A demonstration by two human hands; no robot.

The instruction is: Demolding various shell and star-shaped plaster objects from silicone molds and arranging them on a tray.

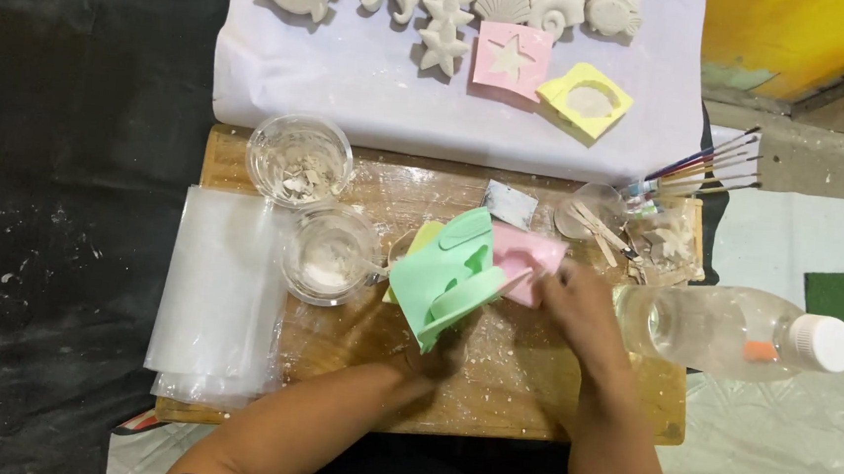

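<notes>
My left hand [434, 352] grips a green flexible mould [444, 278] from below, tilted up over the wooden board [530, 393]. A pink mould [524, 259] sits right behind the green one, and my right hand [580, 307] holds its near edge. A yellow mould [424, 235] peeks out behind the green one. Both hands are blurred by motion.
Two clear cups [301, 159] [330, 253] with plaster bits and powder stand at the left of the board, beside a stack of clear plastic bags [218, 297]. A plastic bottle [732, 330] lies at right. Brushes [704, 173], wooden sticks [596, 229] and white plaster sea figures [447, 21] lie beyond.
</notes>
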